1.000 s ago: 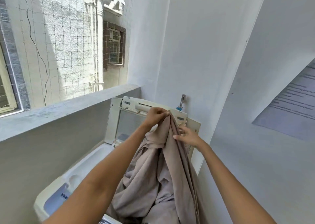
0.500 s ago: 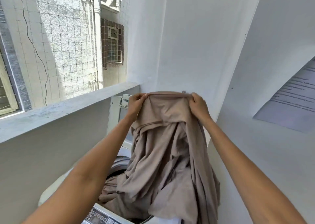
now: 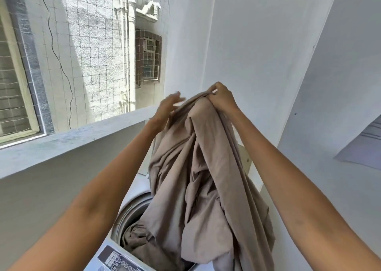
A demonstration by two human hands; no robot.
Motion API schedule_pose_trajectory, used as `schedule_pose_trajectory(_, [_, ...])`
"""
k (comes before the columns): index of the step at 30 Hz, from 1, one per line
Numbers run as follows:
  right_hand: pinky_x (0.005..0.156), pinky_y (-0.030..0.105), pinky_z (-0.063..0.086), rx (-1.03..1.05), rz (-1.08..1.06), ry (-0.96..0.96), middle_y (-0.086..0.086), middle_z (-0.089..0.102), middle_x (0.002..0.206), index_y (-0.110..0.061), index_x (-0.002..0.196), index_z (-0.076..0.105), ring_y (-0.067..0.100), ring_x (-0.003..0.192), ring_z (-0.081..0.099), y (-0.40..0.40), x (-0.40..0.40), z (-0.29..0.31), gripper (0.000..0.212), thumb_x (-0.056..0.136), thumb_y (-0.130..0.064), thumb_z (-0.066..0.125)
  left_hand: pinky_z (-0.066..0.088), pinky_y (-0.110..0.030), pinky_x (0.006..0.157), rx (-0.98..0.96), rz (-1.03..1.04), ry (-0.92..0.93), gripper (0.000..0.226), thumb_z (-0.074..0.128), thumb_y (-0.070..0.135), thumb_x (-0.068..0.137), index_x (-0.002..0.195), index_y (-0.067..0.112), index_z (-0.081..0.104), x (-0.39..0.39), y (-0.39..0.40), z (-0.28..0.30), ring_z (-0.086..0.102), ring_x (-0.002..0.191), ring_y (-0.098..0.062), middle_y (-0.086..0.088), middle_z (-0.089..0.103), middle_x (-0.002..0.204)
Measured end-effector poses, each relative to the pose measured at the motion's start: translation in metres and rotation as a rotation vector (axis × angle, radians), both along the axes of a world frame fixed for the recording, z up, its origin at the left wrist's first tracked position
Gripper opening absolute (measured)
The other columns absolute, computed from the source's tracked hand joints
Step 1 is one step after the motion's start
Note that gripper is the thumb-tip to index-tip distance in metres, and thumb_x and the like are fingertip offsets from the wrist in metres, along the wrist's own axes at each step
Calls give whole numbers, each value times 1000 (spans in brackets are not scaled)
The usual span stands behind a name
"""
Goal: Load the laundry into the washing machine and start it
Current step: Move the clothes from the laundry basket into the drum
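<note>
We look down along two bare forearms raised above a top-loading washing machine (image 3: 132,200). The right hand (image 3: 221,97), near the centre of the view, pinches the top edge of a large beige bedsheet (image 3: 202,180), its fingers curled tight round a bunched fold. The left hand (image 3: 168,107), at about nine o'clock from the right one and just beside it, is blurred; its fingers look straight and spread, touching the sheet's upper edge rather than gripping it, though we cannot tell for certain.

The sheet hangs in heavy folds from the right hand. Its lower part lies inside the machine's steel drum (image 3: 123,217), at six o'clock from the hands, while a long fold trails over the drum's right rim towards five o'clock. The machine's control panel (image 3: 118,259), with rows of small buttons, sits at the bottom edge of the view. Its raised lid is mostly hidden behind the cloth.

At ten o'clock a grey concrete ledge (image 3: 72,138) runs below an opening covered with netting (image 3: 92,43), with a neighbouring building's barred window (image 3: 148,58) beyond. White walls (image 3: 257,43) fill the right side.
</note>
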State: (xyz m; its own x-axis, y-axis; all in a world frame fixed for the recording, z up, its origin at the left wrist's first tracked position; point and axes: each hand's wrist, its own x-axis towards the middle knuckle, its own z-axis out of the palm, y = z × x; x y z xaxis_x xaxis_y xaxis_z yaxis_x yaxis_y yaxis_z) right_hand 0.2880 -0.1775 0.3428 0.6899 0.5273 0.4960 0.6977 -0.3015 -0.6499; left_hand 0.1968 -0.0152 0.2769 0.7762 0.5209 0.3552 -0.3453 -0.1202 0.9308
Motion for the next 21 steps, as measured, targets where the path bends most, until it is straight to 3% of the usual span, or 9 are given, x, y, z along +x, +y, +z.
schedule_pose_trajectory(3, [60,18,38,50,39,97,6,63,103,-13,103,56,15,88,54,1,2,-14,16,87,-19,58,39,-17,61,306,-75,225,29,56,35,93,99,7,63,6,-12,-14,50,76,-11,-5,55,85])
schedule_pose_trajectory(5, [62,18,40,81,64,134,3,62,97,-17,101,54,16,87,56,-4,5,-19,16,87,-23,60,30,-24,56,264,-52,170,28,62,34,90,83,7,57,15,-18,-18,40,70,-17,-9,43,77])
schedule_pose_trajectory(7, [72,22,45,30,142,156,2,60,97,-19,110,52,17,91,57,-14,13,-26,26,88,-28,62,33,-23,54,156,2,63,23,63,28,89,81,7,57,21,-27,-13,43,64,-14,-9,45,73])
schedule_pose_trajectory(10, [92,30,46,-201,234,217,0,54,114,-21,134,43,14,106,54,-41,26,-60,59,83,-37,69,46,-21,60,47,99,-47,15,58,12,92,79,4,61,29,-38,-7,55,61,-8,-8,58,71])
schedule_pose_trajectory(13, [97,25,44,-499,314,238,-1,54,128,-18,137,43,14,117,53,-70,35,-121,65,81,-33,73,52,-35,75,-45,147,-83,16,56,13,92,80,4,62,36,-34,-16,59,76,-20,-14,62,80])
schedule_pose_trajectory(15, [81,12,45,-623,264,298,-1,61,116,-14,125,55,13,104,58,-85,36,-167,46,85,-32,69,51,-40,81,-96,154,-96,14,54,13,92,87,3,63,37,-30,-21,59,83,-23,-16,62,86])
schedule_pose_trajectory(17, [61,13,43,-576,146,320,-1,63,84,-11,90,65,19,84,63,-93,37,-195,21,88,-32,65,49,-39,81,-109,161,-105,14,52,13,92,84,5,61,36,-29,-21,57,83,-22,-15,61,86])
schedule_pose_trajectory(19, [61,27,40,-529,24,256,0,61,76,-14,78,63,24,84,63,-93,42,-200,24,88,-35,63,50,-40,83,-104,195,-109,16,52,12,93,82,8,63,32,-27,-22,59,84,-22,-13,63,86])
schedule_pose_trajectory(21, [69,30,41,-478,-106,175,2,64,85,-20,82,64,21,90,62,-93,44,-179,21,89,-40,59,52,-40,87,-89,217,-116,16,52,9,92,89,8,67,23,-18,-25,63,87,-23,-12,67,88])
